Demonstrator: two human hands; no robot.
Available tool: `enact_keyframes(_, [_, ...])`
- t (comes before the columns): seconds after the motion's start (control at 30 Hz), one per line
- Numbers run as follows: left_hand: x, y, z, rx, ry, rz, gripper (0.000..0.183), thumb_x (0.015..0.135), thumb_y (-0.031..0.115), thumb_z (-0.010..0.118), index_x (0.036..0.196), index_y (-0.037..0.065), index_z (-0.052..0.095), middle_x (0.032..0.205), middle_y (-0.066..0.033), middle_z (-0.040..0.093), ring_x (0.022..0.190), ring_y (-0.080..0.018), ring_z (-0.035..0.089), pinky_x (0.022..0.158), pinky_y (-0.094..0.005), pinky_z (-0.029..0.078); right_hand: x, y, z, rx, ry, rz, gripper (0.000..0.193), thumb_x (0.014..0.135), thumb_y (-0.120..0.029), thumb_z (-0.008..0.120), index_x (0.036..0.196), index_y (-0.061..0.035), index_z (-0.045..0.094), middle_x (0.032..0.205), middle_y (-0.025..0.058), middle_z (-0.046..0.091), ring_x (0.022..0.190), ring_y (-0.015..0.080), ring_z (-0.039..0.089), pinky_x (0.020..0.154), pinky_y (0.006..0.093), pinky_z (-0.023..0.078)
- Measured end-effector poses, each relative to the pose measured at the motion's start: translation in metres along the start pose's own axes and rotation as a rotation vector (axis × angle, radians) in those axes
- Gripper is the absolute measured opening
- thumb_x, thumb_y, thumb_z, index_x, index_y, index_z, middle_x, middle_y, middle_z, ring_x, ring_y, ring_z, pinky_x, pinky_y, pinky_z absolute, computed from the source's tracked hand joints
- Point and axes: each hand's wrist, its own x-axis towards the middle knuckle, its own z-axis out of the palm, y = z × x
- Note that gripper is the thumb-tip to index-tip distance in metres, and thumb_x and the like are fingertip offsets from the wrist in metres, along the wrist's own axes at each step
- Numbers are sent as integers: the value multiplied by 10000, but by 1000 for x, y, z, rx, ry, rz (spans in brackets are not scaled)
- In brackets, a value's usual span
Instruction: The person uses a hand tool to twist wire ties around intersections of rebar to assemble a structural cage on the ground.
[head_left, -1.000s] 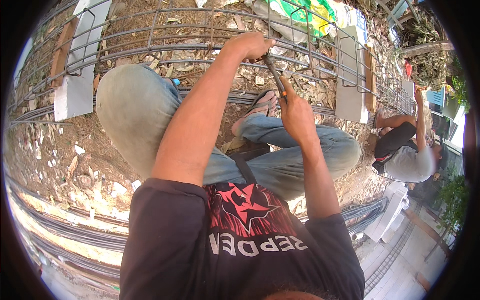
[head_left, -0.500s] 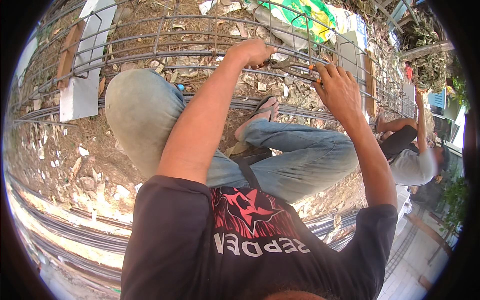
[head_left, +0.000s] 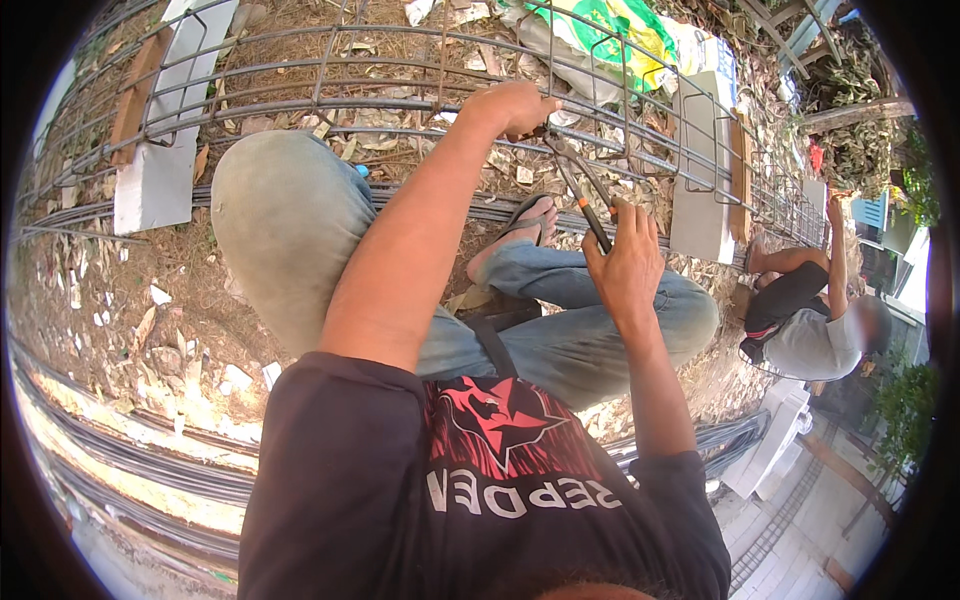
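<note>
A long cage of steel rebar point(head_left: 390, 102), with square stirrups tied along it, runs across in front of me. My left hand point(head_left: 510, 108) is closed at its near bars, fingers curled under. Whether it grips a bar or a bit of wire is hidden. In my right hand point(head_left: 628, 258) is a pair of long-handled end-cutting pliers point(head_left: 572, 165), black with orange bands on the handles. Their handles are spread a little, and their jaws reach up to the bars right beside my left fingers. The jaw tips are partly hidden by that hand.
White blocks topped by wooden pieces carry the cage, a left block point(head_left: 158, 190) and a right block point(head_left: 700, 215). Beyond lies a green and yellow sack point(head_left: 610, 35). Another person point(head_left: 815, 330) crouches at the far right by the cage. Bundled bars point(head_left: 130, 450) lie at lower left.
My right hand has swung down and left toward my body. The pliers have turned from nearly level to steeply slanted, jaws still by my left hand, which has barely moved.
</note>
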Motion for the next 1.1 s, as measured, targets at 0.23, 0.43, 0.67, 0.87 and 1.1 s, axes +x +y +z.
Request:
enact_keyframes(0.23, [3,-4,5,3,63,10,736,1092,593,399,916,-7,789,799,-153,783,845,-284,771,908,-470,567,25,19,-12,493,-628,330,359,984,-154,640,1306,4,630,867,180,716,831,429,718,768,512,568])
enact_keyframes(0.43, [1,-2,4,8,37,-9,740,1089,612,398,920,10,793,802,-132,782,879,-277,763,927,-479,552,14,10,-5,-53,-314,44,551,979,-103,639,1518,-99,524,1131,230,715,944,460,700,830,537,555])
enact_keyframes(0.67, [-4,2,0,46,28,-6,727,1090,609,406,923,20,797,808,-140,782,898,-281,760,939,-479,546,32,29,2,-257,-334,-20,386,976,-123,639,1351,-53,580,1132,192,695,1016,392,721,778,501,602])
enact_keyframes(0.87, [-1,1,3,1,41,-19,733,1094,599,401,906,13,799,826,-153,789,902,-283,765,943,-473,552,13,17,11,-78,-309,40,317,1003,-221,695,1232,-22,605,1009,237,742,865,470,720,719,529,567])
enact_keyframes(1.1, [0,0,0,0,-9,-23,682,1072,590,442,1086,-1,782,1103,-213,771,1068,-378,726,980,-521,534,10,15,15,1396,-784,783,385,961,-229,785,1157,58,620,752,120,694,686,132,701,578,361,546])
